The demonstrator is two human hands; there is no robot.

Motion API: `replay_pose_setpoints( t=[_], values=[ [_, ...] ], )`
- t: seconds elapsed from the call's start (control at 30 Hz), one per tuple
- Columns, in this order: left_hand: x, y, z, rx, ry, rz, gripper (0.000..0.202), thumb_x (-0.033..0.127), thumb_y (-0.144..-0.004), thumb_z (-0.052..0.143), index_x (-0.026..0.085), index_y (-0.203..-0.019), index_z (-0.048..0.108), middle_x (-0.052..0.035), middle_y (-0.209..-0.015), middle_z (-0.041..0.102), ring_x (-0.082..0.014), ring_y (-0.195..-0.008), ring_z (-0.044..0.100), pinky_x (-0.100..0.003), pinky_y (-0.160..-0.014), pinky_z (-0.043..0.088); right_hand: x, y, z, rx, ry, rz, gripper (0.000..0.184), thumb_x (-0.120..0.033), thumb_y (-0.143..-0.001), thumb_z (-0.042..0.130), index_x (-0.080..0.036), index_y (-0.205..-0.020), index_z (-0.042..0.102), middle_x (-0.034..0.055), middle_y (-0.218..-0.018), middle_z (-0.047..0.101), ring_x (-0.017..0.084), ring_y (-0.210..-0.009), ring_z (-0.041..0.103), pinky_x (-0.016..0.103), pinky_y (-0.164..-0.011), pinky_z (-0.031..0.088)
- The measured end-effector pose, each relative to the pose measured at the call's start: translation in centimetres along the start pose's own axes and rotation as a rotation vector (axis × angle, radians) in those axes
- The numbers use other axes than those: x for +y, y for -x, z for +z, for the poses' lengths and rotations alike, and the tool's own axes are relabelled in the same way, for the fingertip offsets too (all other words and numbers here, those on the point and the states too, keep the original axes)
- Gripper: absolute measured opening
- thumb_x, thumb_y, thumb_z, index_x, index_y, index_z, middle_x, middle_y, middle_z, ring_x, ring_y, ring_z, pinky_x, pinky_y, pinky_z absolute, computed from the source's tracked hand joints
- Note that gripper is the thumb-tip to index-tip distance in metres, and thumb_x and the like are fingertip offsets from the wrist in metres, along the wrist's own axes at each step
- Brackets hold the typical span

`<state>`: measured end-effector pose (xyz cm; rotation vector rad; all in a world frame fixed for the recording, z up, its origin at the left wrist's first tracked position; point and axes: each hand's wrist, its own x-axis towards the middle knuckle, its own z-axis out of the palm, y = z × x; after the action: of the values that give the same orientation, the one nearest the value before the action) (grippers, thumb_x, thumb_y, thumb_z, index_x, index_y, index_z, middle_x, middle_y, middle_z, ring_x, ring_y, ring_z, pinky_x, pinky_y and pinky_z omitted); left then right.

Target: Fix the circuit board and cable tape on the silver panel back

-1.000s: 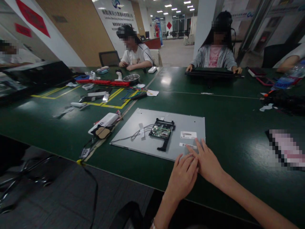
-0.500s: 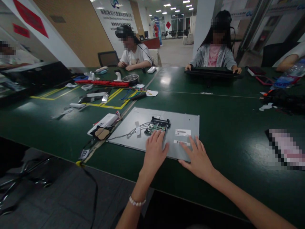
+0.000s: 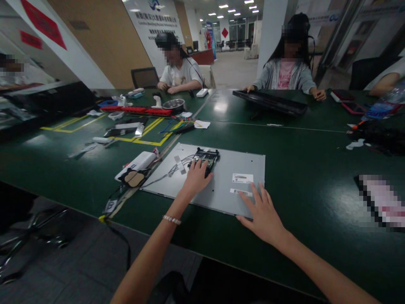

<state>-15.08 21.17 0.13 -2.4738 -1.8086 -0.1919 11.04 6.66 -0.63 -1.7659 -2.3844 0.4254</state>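
A grey metal panel [image 3: 228,177] lies flat on the green table [image 3: 303,160] in front of me. A black-framed circuit board [image 3: 207,155] with grey wires [image 3: 172,170] sits on its far left part. My left hand [image 3: 196,177] reaches over the panel with its fingers on the near edge of the circuit board; whether they grip it is unclear. My right hand [image 3: 261,211] rests flat and open on the panel's near right corner, just below two white labels [image 3: 242,178].
A white box with a tan pad [image 3: 137,166] lies left of the panel, with a cable running off the table edge. Tools, a steel bowl [image 3: 177,103] and red strips lie further back. Two people sit across; one tilts a black monitor [image 3: 268,102]. Dark items lie right.
My left hand has moved from beside my right hand forward and left onto the circuit board. My right hand stays on the panel corner. The person opposite has tilted the black monitor.
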Motion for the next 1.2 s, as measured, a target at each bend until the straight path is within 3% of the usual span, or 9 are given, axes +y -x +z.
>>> replay_pose_setpoints(
  t=[0.2,0.43,0.57,0.67,0.77,0.83,0.93,1.07,1.2],
  values=[
    [-2.7,-2.7,0.6,0.017,0.011,-0.025,0.054,0.036,-0.093,0.046,0.009,-0.139,0.044,-0.0198,-0.142,0.047,-0.0331,-0.137,0.036,-0.05,-0.117,0.02,-0.1,-0.1,-0.2,-0.018,-0.017,0.01,0.074,-0.062,-0.09,0.048,-0.031,-0.154,0.028,0.0107,-0.165,0.004,0.042,-0.148,-0.002,0.057,-0.117,0.013],
    [-4.1,-3.1,1.0,-0.012,0.008,-0.054,0.058,0.039,-0.093,0.045,0.008,-0.142,0.042,-0.0205,-0.146,0.042,-0.0351,-0.141,0.03,-0.051,-0.117,0.021,0.0,-0.1,-0.1,-0.025,-0.045,0.009,0.076,-0.064,-0.09,0.046,-0.032,-0.155,0.023,0.0093,-0.166,0.001,0.041,-0.148,-0.004,0.058,-0.117,0.014],
    [-3.6,-2.8,0.0,-0.005,0.026,-0.083,0.062,0.045,-0.092,0.047,0.011,-0.144,0.039,-0.02,-0.15,0.039,-0.0369,-0.142,0.028,-0.052,-0.113,0.028,0.1,-0.1,0.0,-0.025,-0.032,0.015,0.076,-0.063,-0.09,0.047,-0.033,-0.155,0.022,0.0084,-0.166,0.0,0.041,-0.148,-0.004,0.058,-0.116,0.015],
    [-4.0,-3.2,-1.6,0.064,0.05,-0.089,0.053,0.042,-0.094,0.043,0.013,-0.139,0.047,-0.0174,-0.148,0.043,-0.0332,-0.14,0.034,-0.049,-0.113,0.03,0.1,-0.2,0.0,-0.024,-0.02,0.005,0.076,-0.062,-0.09,0.048,-0.032,-0.155,0.023,0.0079,-0.166,0.0,0.041,-0.148,-0.004,0.058,-0.117,0.014],
    [-6.3,-4.2,-3.5,0.167,0.031,-0.162,0.046,0.035,-0.094,0.043,0.013,-0.132,0.053,-0.0164,-0.141,0.05,-0.0304,-0.134,0.042,-0.044,-0.112,0.032,0.2,-0.1,0.1,-0.022,-0.035,0.001,0.077,-0.063,-0.09,0.047,-0.032,-0.156,0.022,0.0082,-0.166,0.0,0.042,-0.148,-0.004,0.059,-0.116,0.015],
    [-8.8,-4.7,-4.4,0.191,-0.02,-0.293,0.047,0.032,-0.091,0.046,0.01,-0.132,0.054,-0.0178,-0.135,0.054,-0.0322,-0.129,0.047,-0.046,-0.11,0.034,0.2,-0.1,0.1,-0.018,-0.043,0.005,0.076,-0.063,-0.09,0.046,-0.032,-0.155,0.022,0.0087,-0.166,0.001,0.042,-0.148,-0.004,0.059,-0.116,0.015],
    [-12.6,-5.0,-4.7,0.091,-0.054,-0.47,0.053,0.03,-0.085,0.053,0.007,-0.133,0.054,-0.0208,-0.126,0.059,-0.0352,-0.121,0.053,-0.045,-0.103,0.041,0.1,-0.1,0.0,-0.01,-0.036,0.003,0.075,-0.061,-0.09,0.048,-0.032,-0.155,0.025,0.01,-0.166,0.003,0.042,-0.148,-0.003,0.058,-0.116,0.015],
    [-15.2,-4.8,-3.9,-0.002,-0.016,-0.433,0.05,0.024,-0.081,0.053,0.011,-0.129,0.058,-0.0162,-0.122,0.062,-0.0314,-0.113,0.058,-0.039,-0.098,0.045,0.1,-0.1,-0.1,-0.004,-0.032,-0.003,0.074,-0.06,-0.09,0.049,-0.031,-0.154,0.027,0.0108,-0.165,0.004,0.042,-0.148,-0.003,0.058,-0.117,0.014],
    [-15.3,-5.2,-4.0,-0.013,0.1,-0.397,0.025,0.016,-0.08,0.054,0.012,-0.099,0.071,-0.0091,-0.098,0.071,-0.0267,-0.101,0.062,-0.038,-0.097,0.044,0.1,-0.2,0.0,-0.006,-0.036,-0.004,0.075,-0.062,-0.09,0.046,-0.031,-0.155,0.025,0.0098,-0.166,0.002,0.042,-0.148,-0.004,0.058,-0.117,0.014]
  ],
)
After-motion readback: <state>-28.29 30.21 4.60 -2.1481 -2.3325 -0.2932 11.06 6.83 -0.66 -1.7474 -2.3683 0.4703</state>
